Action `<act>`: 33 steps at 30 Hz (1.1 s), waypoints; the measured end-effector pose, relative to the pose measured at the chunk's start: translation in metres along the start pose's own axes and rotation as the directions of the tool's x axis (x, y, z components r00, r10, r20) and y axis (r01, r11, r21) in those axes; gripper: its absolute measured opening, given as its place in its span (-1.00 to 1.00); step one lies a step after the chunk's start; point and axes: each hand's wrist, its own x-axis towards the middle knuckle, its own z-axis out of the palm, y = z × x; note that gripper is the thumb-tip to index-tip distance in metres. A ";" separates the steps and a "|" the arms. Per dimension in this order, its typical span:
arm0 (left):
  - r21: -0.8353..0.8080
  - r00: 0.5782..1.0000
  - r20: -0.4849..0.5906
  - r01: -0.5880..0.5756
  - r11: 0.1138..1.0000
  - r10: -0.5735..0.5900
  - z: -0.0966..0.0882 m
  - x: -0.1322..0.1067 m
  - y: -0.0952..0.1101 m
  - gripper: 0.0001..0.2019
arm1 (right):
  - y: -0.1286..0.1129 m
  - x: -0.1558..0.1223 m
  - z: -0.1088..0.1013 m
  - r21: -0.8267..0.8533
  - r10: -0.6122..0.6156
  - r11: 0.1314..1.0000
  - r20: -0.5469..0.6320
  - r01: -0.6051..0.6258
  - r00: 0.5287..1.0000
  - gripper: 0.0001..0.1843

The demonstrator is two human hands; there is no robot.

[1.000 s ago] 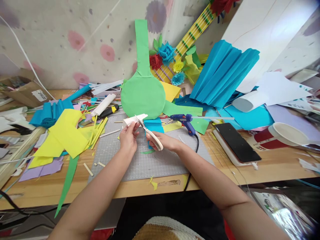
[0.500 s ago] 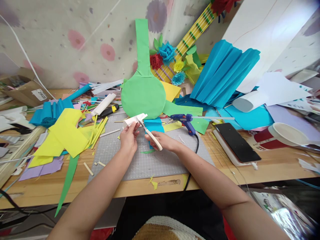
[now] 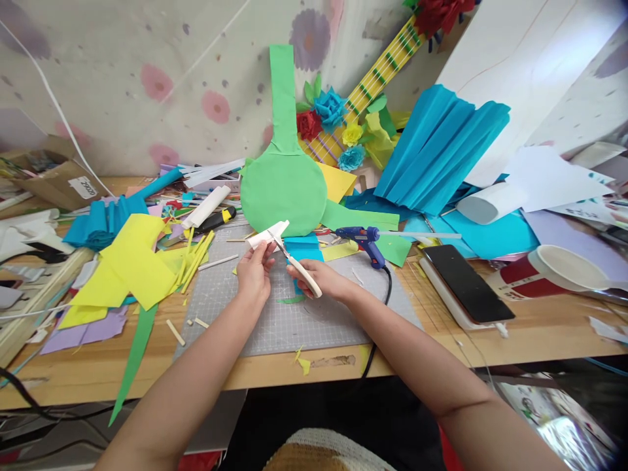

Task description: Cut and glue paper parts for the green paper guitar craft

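Note:
My left hand [image 3: 254,271] pinches a small piece of white paper [image 3: 261,237] above the cutting mat. In my right hand [image 3: 324,280] is a pair of scissors [image 3: 305,276] with pale handles, their blades meeting the white paper's lower right side. Just behind both hands stands a green paper shape [image 3: 283,195], round with a long upright strip on top. A piece of blue paper [image 3: 303,247] lies on the grey cutting mat [image 3: 275,330], partly covered by my right hand.
A blue glue gun [image 3: 363,243] with a black cord lies to the right, near a phone [image 3: 466,282] and a paper cup [image 3: 549,271]. Yellow paper pieces [image 3: 132,258] and a utility knife [image 3: 218,218] are on the left. Blue folded paper [image 3: 441,150] rises behind.
The view has shifted slightly, so most things appear a little lower and to the right. Both hands keep the same holds, with the scissors still at the white paper.

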 end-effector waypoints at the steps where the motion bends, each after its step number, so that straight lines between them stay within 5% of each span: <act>1: -0.002 1.000 0.005 -0.012 1.000 0.012 0.000 0.001 0.000 -0.91 | -0.002 -0.002 -0.001 0.007 0.006 1.000 0.023 -0.006 1.000 -0.49; 8: 0.122 0.978 0.055 -0.206 0.971 0.201 -0.006 0.015 0.014 -0.92 | -0.015 -0.023 -0.032 0.005 0.004 1.000 0.378 -0.006 0.926 -0.43; 15: 0.187 0.910 0.219 -0.394 0.900 0.353 -0.008 0.022 0.029 -0.86 | -0.010 -0.024 -0.048 0.036 -0.025 0.999 0.439 0.011 0.898 -0.41; 23: 0.282 0.904 0.392 -0.297 0.912 0.173 -0.014 0.018 0.039 -0.69 | -0.018 -0.020 -0.046 -0.120 0.011 0.992 0.421 0.044 0.907 -0.38; 33: 0.462 0.922 0.383 -0.245 0.853 0.057 -0.022 0.015 0.043 -0.56 | -0.036 0.001 -0.049 -0.308 0.123 0.951 0.410 0.010 0.904 -0.42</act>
